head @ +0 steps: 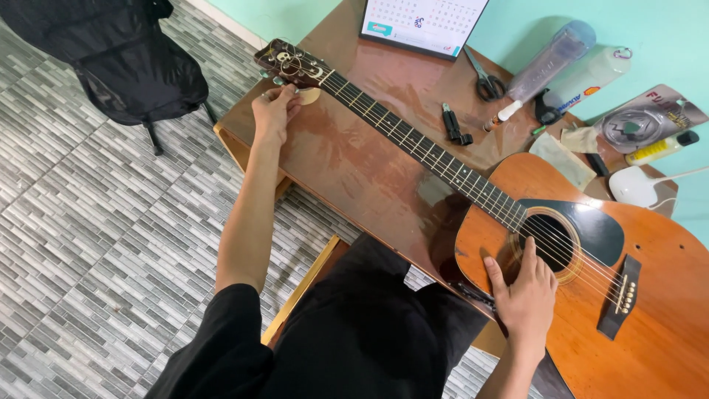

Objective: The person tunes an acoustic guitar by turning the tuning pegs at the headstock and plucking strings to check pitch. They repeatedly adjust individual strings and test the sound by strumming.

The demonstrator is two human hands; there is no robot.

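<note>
On the brown desk (354, 170) lies the acoustic guitar (561, 251). I judge tuning underway: left hand (275, 112) pinches a tuning peg (279, 81), right hand (526, 295) spread near strings (413, 140). Next needs small turns.

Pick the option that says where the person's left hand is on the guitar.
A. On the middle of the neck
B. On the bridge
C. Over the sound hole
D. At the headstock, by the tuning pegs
D: the left hand grips a tuning peg at the headstock of the guitar, while the right hand rests by the sound hole.
</note>
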